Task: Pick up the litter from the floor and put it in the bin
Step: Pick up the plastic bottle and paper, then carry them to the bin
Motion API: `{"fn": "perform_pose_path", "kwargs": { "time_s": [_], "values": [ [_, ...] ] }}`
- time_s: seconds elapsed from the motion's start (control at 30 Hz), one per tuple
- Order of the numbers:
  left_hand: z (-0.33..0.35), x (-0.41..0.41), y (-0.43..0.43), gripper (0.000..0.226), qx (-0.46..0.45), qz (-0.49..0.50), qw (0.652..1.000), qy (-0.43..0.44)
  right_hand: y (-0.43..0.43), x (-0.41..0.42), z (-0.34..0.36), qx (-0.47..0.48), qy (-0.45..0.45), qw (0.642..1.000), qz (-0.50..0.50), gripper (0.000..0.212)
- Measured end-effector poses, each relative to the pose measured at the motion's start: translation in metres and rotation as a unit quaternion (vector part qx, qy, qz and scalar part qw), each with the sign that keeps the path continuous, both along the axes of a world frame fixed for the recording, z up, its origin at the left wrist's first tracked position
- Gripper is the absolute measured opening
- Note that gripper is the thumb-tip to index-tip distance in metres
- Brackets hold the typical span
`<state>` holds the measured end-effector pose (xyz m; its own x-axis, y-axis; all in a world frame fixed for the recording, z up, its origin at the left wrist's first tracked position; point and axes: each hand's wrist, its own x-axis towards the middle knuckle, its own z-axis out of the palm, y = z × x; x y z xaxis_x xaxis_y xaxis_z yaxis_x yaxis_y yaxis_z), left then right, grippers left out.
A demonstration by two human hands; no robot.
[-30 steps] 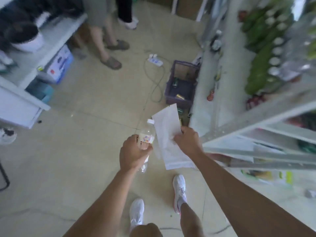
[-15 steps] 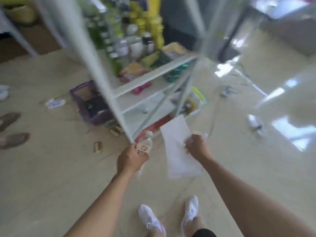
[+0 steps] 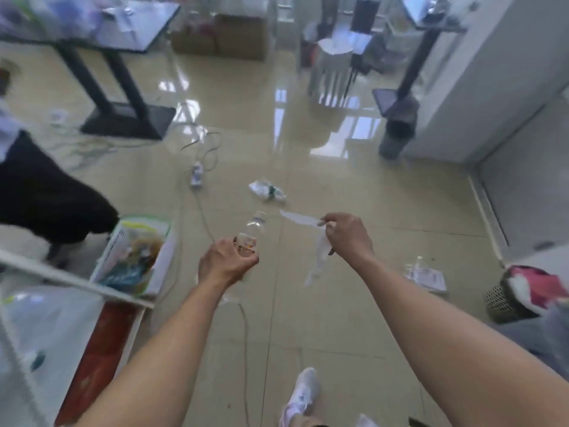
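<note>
My left hand (image 3: pixel 226 261) grips a clear plastic bottle (image 3: pixel 253 230) with a white cap and a small label, held above the floor. My right hand (image 3: pixel 346 235) holds a white sheet of paper (image 3: pixel 300 219), seen edge-on, with part of it hanging below the hand. On the beige floor ahead lies a crumpled clear plastic bottle (image 3: pixel 266 191). Another piece of litter, a flat plastic packet with a bottle (image 3: pixel 426 274), lies to the right. A dark mesh bin (image 3: pixel 500 303) stuffed with red and white material stands at the far right.
A white power strip (image 3: pixel 197 174) and its cable trail across the floor. A black table base (image 3: pixel 129 120) stands at the left, a white shelf unit (image 3: pixel 77 285) with packets at the lower left, a metal stool (image 3: pixel 334 75) and a dark stand (image 3: pixel 397 131) ahead.
My view has swung right, away from the shelves toward the open floor. Both hands still hold the bottle and the paper; the paper has turned edge-on.
</note>
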<state>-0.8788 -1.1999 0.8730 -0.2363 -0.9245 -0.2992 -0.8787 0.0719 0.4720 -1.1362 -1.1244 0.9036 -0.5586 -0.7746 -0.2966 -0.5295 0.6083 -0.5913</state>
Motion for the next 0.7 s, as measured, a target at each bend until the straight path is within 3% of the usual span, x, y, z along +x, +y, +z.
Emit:
{"fn": "perform_pose_path", "kwargs": {
  "time_s": [0.17, 0.3, 0.57, 0.63, 0.7],
  "values": [
    [0.021, -0.134, -0.049, 0.043, -0.01, -0.056, 0.998, 0.026, -0.011, -0.132, 0.022, -0.006, -0.017, 0.999, -0.033, 0.04],
    [0.033, -0.227, -0.085, 0.04, -0.026, -0.099, 0.994, 0.039, -0.028, -0.21, 0.033, 0.015, -0.04, 0.998, -0.051, 0.027],
    [0.015, -0.407, -0.206, 0.047, -0.014, -0.174, 0.981, 0.081, -0.115, -0.358, 0.007, 0.052, 0.051, 0.993, -0.095, 0.065],
    [0.009, -0.452, -0.243, 0.046, 0.008, -0.204, 0.975, 0.086, -0.144, -0.397, 0.001, 0.057, 0.07, 0.99, -0.112, 0.055],
    [0.006, -0.492, -0.279, 0.047, 0.038, -0.229, 0.969, 0.087, -0.172, -0.432, 0.001, 0.072, 0.084, 0.987, -0.118, 0.029]
  ]
}}
